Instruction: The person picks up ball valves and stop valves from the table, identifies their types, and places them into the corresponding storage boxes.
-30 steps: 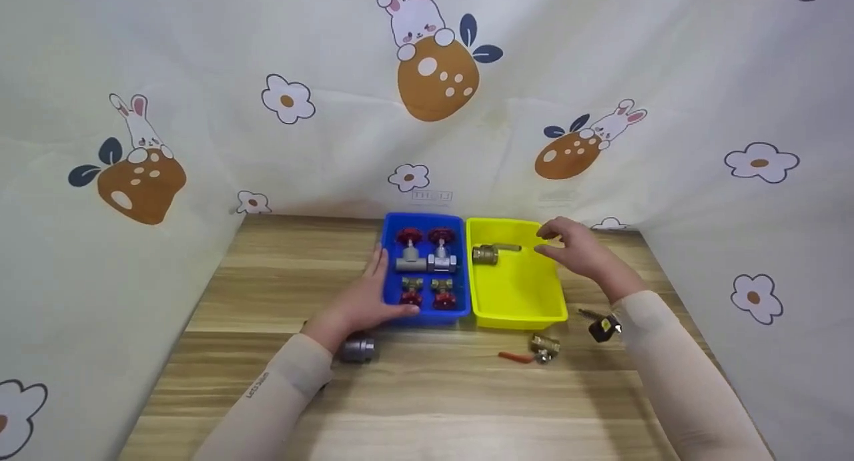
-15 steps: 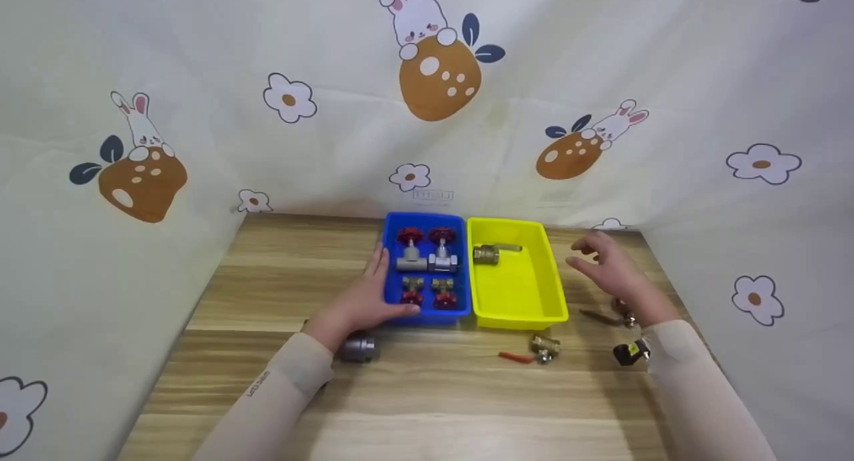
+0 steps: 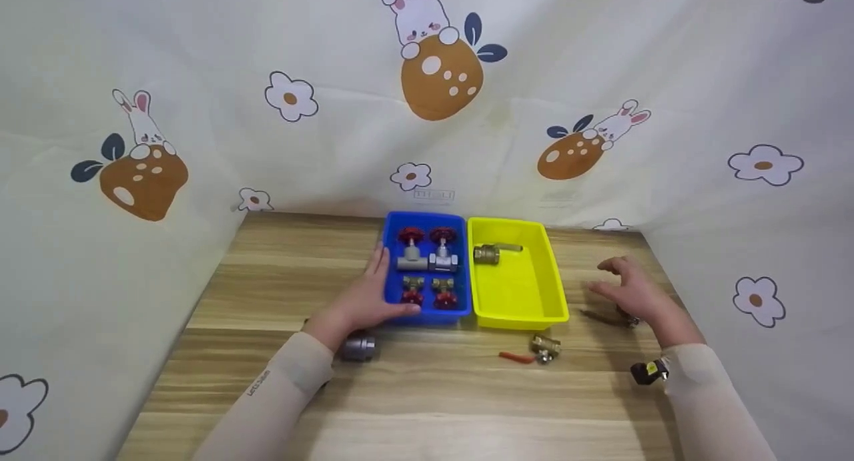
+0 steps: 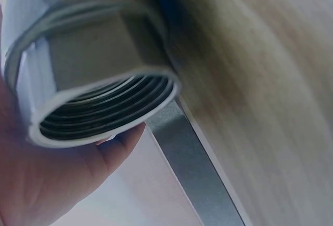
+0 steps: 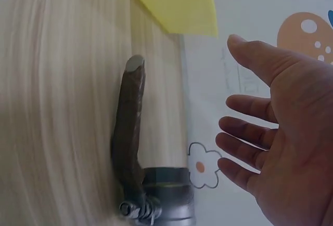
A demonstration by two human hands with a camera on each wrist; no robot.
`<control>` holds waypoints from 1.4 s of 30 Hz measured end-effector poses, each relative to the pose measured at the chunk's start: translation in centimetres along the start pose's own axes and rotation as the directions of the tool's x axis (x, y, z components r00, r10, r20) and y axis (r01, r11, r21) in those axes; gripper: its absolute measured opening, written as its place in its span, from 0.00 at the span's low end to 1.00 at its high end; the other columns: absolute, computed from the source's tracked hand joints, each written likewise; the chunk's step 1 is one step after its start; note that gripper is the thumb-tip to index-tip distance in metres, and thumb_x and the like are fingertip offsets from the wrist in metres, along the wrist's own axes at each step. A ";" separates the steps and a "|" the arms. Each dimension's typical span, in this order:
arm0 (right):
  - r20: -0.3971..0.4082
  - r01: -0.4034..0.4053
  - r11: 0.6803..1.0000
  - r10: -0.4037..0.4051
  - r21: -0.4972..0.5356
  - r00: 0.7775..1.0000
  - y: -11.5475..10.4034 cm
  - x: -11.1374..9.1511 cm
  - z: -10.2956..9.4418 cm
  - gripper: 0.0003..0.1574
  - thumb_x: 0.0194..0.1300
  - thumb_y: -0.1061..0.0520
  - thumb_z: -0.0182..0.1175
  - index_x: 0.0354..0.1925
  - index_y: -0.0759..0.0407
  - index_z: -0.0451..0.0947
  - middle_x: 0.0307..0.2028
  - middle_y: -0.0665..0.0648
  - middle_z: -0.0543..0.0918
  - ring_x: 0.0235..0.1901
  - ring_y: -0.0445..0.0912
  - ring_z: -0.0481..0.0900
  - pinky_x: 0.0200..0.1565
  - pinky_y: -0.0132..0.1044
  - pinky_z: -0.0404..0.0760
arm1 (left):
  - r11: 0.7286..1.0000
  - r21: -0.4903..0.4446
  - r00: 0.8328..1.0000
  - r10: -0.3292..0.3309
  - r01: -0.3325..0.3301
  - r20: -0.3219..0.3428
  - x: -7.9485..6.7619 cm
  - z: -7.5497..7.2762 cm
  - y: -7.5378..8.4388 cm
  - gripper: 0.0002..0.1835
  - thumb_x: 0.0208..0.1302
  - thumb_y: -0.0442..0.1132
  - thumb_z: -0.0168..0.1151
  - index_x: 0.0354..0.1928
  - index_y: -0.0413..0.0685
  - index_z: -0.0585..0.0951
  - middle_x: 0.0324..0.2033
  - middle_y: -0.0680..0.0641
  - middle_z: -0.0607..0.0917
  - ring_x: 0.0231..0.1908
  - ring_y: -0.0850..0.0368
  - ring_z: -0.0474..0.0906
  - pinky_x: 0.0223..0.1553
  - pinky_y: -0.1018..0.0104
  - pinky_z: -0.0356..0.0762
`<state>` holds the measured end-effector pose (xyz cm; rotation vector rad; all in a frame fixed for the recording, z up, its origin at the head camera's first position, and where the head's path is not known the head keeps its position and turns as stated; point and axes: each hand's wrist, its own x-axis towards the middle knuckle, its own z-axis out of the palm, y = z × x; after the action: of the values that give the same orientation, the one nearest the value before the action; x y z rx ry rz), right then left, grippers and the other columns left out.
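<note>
Your left hand point(image 3: 363, 301) rests against the blue tray point(image 3: 437, 319), its fingers extended along the side wall and its thumb reaching over the near rim; it touches the tray without being clenched. Your right hand point(image 3: 630, 294) is released, with its fingers apart and loosely bent, held above the worktop point(image 3: 467, 407) beyond the right side of the yellow tray point(image 3: 527, 291). Nearest to it, just below and apart from the fingers, lies a dark-levered valve point(image 5: 169, 195), its lever pointing toward the yellow tray

Just to the right of your left hand's fingers, the blue tray carries four red-wheeled valves: a grey one point(image 3: 412, 263) and a silver one point(image 3: 442, 262) in the row farther from you, and two small brass ones point(image 3: 444, 301) in the nearer row, close to your left thumb. The yellow tray stands between your hands, close beside the blue one, with a brass valve point(image 3: 487, 254) lying at the side toward your left hand. A grey threaded fitting point(image 3: 359, 348) lies beside your left wrist. Between your hands and nearer to you than the yellow tray is an orange-levered valve point(image 3: 545, 345)
</note>
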<state>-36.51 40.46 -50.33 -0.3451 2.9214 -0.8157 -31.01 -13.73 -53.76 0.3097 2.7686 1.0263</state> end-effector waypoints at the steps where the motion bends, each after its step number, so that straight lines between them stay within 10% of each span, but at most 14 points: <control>1: 0.007 -0.002 1.000 0.002 -0.009 1.000 0.2 -0.2 0.0 0.47 0.79 0.39 0.69 0.72 0.76 0.71 0.69 0.79 0.69 0.70 0.78 0.69 0.69 0.76 0.70 | 1.000 0.002 1.000 -0.002 0.002 0.002 -0.1 0.0 0.0 0.81 0.52 0.84 0.72 0.91 0.51 0.36 0.89 0.47 0.29 0.82 0.29 0.57 0.79 0.35 0.64; 26: 0.138 -0.120 0.969 0.152 -0.215 0.979 2.4 -3.2 0.1 0.82 0.55 0.30 0.84 0.82 0.75 0.54 0.75 0.90 0.56 0.71 0.87 0.60 0.68 0.82 0.67 | 1.000 0.003 1.000 -0.015 0.015 0.001 0.1 0.1 -0.2 0.82 0.49 0.88 0.70 0.91 0.51 0.37 0.90 0.46 0.31 0.82 0.29 0.58 0.77 0.34 0.66; 42: 0.104 -0.065 0.969 0.091 -0.237 0.990 3.2 -3.3 0.6 0.69 0.56 0.40 0.86 0.75 0.79 0.63 0.64 0.89 0.67 0.65 0.82 0.67 0.64 0.76 0.73 | 1.000 -0.009 1.000 -0.005 0.005 0.016 -0.1 -0.1 0.2 0.82 0.51 0.87 0.69 0.91 0.51 0.36 0.89 0.45 0.30 0.85 0.31 0.50 0.81 0.36 0.60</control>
<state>-33.80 43.67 -52.43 -0.2807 2.9047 -0.4273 -30.97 -13.71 -53.54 0.3081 2.7488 1.0301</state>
